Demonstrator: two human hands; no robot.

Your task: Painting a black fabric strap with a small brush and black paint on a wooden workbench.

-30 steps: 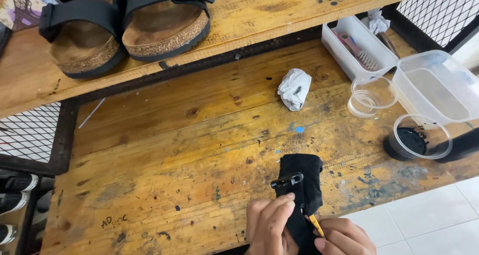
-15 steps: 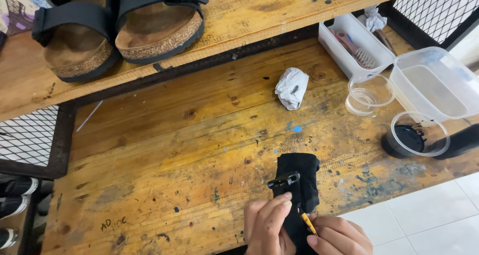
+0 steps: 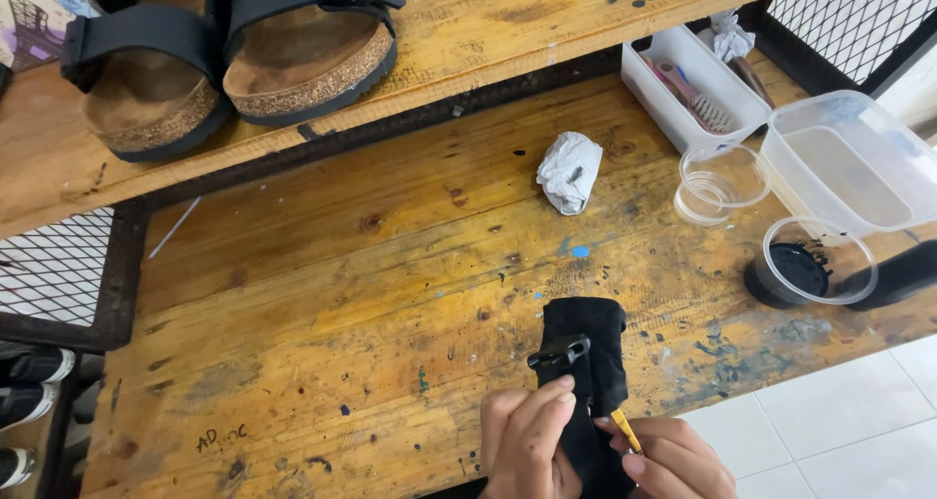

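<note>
Head view, looking down on one worn wooden counter, planks scratched and flecked with blue, green and black paint. At 6 o'clock, two bare hands. Left hand with fingers narrowly pinched around one black strap, matte and folded, upper end lying on the counter, lower end hidden between the hands. On the strap, one black plastic buckle, glossy and angular, touching the left fingertips. Right hand with fingers closed on one thin yellow stick-like tool, tip resting against the strap; exact kind of tool too small to tell.

At 12 o'clock from the strap, well apart, one crumpled white cloth, smudged grey. At 2 o'clock, one empty clear round plastic cup; just beside it, one clear round cup holding something black. Near these, one clear rectangular plastic tub, and one white rectangular tray holding a pink-handled brush and a wad of white cloth.

At 11 o'clock, on a raised wooden shelf, two sandals side by side, cork soles, brown footbeds, black buckled straps. Black wire mesh panels at 9 and 1 o'clock. White floor tiles at 4 o'clock.
</note>
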